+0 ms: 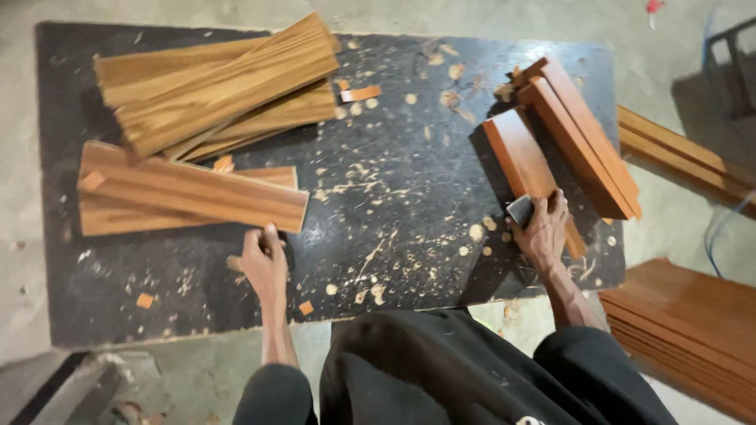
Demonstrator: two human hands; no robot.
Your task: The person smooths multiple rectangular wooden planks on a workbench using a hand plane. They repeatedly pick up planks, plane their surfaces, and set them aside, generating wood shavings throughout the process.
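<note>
My left hand (264,264) rests on the black board (394,181), its fingertips touching the near edge of a pale wooden plank (189,193) that lies on a second plank. My right hand (543,232) is closed around a small grey metal scraper (520,209) and presses it on the near end of a reddish-brown plank (520,161). Two more reddish planks (587,134) lean stacked just right of it. A heap of pale planks (220,90) lies at the board's far left.
Wood chips and shavings litter the black board. More reddish planks are stacked on the floor at the right (693,323) and far right (677,153). The concrete floor surrounds the board. A dark frame (732,63) stands at the top right.
</note>
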